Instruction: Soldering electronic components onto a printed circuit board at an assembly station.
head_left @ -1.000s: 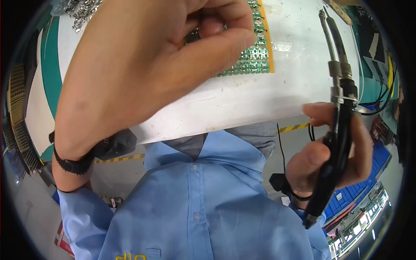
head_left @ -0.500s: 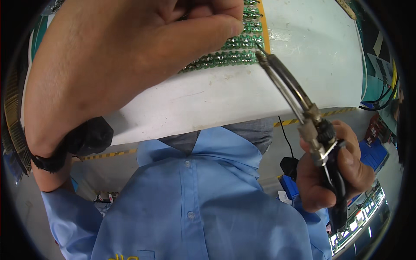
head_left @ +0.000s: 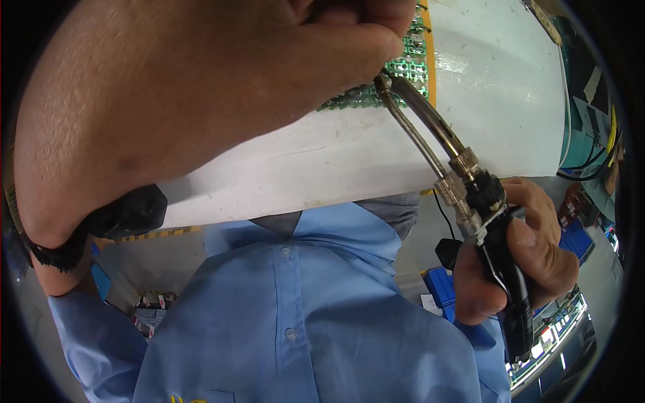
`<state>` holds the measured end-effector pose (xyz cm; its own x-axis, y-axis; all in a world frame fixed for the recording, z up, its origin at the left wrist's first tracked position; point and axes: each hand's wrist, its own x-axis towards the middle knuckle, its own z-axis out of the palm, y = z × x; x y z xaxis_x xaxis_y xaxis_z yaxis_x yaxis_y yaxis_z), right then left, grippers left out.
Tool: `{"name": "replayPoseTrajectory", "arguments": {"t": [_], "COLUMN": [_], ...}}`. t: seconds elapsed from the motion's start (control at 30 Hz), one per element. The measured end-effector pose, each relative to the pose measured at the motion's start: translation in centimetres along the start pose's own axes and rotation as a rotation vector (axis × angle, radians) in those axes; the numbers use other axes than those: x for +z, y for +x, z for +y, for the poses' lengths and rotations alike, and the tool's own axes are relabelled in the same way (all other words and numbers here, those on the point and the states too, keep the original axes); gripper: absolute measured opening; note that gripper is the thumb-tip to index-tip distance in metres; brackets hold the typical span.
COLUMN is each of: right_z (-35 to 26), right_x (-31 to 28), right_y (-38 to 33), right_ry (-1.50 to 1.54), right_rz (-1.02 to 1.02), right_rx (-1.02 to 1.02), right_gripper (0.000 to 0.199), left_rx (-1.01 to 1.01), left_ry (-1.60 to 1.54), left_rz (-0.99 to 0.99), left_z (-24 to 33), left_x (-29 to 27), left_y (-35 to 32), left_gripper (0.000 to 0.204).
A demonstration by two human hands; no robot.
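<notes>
My right hand (head_left: 544, 252) grips the black handle of a soldering iron (head_left: 430, 121), which has a thin metal tube running beside its barrel. The iron slants up and left, its tip end among the rows of small green circuit boards (head_left: 415, 67). Over those boards is my left hand (head_left: 316, 64), with fingers curled and thumb pressed in just above the iron's tip. Whatever the left fingers hold is hidden, and the hand is partly cut off by the upper edge. It also covers much of the boards.
The boards lie on a white work surface (head_left: 497, 101), with an orange strip (head_left: 431, 60) along their right side. A black band (head_left: 131, 211) is around my left wrist. Cables (head_left: 594, 164) hang at the right edge, and blue bins (head_left: 440, 285) stand lower down.
The soldering iron's tip has moved left along the boards, from near their right ends to below my left thumb. My left hand and the boards appear farther right in the view.
</notes>
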<state>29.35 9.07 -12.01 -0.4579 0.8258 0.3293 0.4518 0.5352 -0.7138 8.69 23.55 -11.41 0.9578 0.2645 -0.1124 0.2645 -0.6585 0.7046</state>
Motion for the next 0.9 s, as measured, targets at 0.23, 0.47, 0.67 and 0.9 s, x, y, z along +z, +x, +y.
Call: {"name": "replayPoseTrajectory", "arguments": {"t": [0.23,0.47,0.67,0.9], "right_z": [0.1,-0.4,0.1,-0.1], "right_x": [0.7,0.7,1.1,0.7], "right_y": [0.0,0.1,0.2,0.4], "right_ry": [-0.082,-0.065,-0.053,-0.082], "right_rz": [0.083,0.098,0.147,0.067], "right_rx": [-0.023,0.039,0.005,-0.002], "right_gripper": [0.05,0.049,0.05,0.052], "left_rx": [0.02,0.045,0.063,0.072], "left_ry": [0.013,0.018,0.019,0.029], "left_rz": [0.037,0.131,0.166,0.185], "left_z": [-0.5,-0.3,-0.2,-0.3], "left_x": [-0.7,-0.1,0.8,1.5], "left_y": [-1.2,-3.1,-1.9,-1.6], "left_gripper": [0.02,0.021,0.021,0.022]}}
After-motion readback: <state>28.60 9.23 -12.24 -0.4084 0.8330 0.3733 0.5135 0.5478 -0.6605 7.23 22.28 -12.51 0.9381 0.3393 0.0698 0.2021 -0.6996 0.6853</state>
